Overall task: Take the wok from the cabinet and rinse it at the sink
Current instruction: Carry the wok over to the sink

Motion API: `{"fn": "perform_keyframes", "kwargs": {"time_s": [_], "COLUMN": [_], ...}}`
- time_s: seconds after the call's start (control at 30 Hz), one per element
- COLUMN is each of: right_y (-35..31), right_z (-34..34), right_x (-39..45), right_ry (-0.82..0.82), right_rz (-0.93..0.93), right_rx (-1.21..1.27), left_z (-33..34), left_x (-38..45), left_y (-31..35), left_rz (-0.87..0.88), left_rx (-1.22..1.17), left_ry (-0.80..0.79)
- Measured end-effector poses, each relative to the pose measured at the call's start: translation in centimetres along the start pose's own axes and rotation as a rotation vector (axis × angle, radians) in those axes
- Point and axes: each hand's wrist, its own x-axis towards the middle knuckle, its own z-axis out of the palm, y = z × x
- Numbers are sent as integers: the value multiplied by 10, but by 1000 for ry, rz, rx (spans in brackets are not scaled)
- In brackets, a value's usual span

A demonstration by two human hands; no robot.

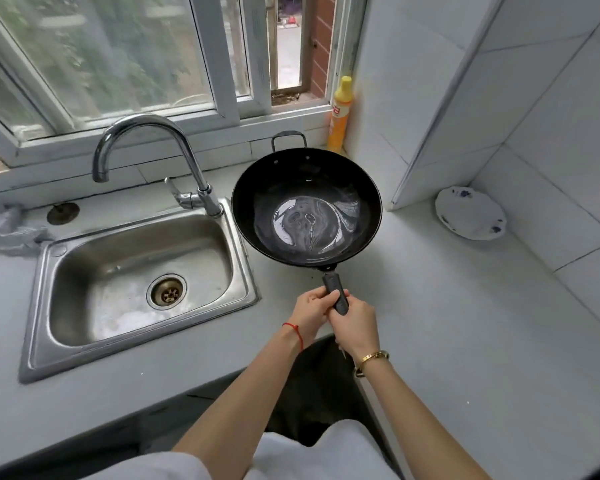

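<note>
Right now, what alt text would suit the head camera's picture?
Both hands, left hand and right hand, grip the handle of a black wok holding water, over the counter beside a steel sink and faucet.

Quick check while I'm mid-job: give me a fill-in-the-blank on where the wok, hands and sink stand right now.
1. Both the left hand and the right hand hold the wok by its long ____.
2. The wok sits to the ____ of the sink.
3. A shallow pool of ____ lies in the wok's bottom.
4. No water runs from the ____, whose spout hangs above the sink.

Missing words: handle; right; water; faucet
</note>
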Motion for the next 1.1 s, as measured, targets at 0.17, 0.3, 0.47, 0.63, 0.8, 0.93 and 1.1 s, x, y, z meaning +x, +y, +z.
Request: {"fn": "perform_keyframes", "kwargs": {"time_s": [0.17, 0.3, 0.47, 0.63, 0.8, 0.93, 1.1], "right_y": [12, 20, 28, 36, 40, 43, 44], "right_z": [-6, -6, -4, -1, 2, 5, 7], "right_x": [21, 28, 31, 29, 29, 30, 31], "right_ry": [-33, -50, -60, -62, -55, -50, -72], "right_rz": [8, 6, 14, 24, 32, 32, 58], "right_rx": [-17, -18, -28, -24, -17, -50, -86], "left_z": [9, 10, 10, 11, 11, 10, 8], "left_x": [20, 28, 32, 32, 31, 31, 31], "left_y": [-7, -12, -20, -26, -28, -29, -30], "left_rz": [-26, -35, -45, -59, -63, -82, -98], "left_rx": [-40, -40, -28, -21, -3, -14, -1], "left_ry": [24, 29, 49, 63, 75, 84, 79]}}
